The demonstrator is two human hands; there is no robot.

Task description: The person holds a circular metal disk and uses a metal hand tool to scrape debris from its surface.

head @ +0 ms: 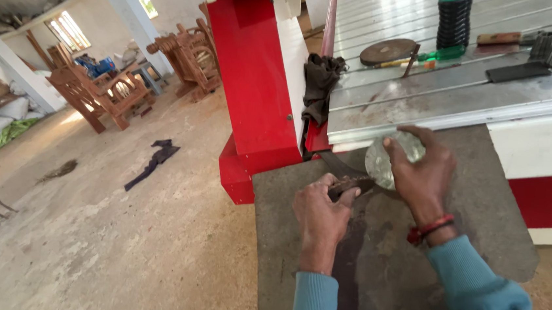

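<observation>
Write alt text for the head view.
Two hands work at the edge of a grey table: the right hand grips a round silvery disc, the left hand pinches a dark tool against it. Behind stand a red machine and wooden chairs.

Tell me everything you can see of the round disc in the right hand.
The round disc looks like dull grey, scuffed metal, flat and circular. It is tilted up on edge over the grey work surface, beside the machine's table edge. The right hand grips its upper rim, fingers curled over. The left hand holds a dark tool against its lower edge.
</observation>
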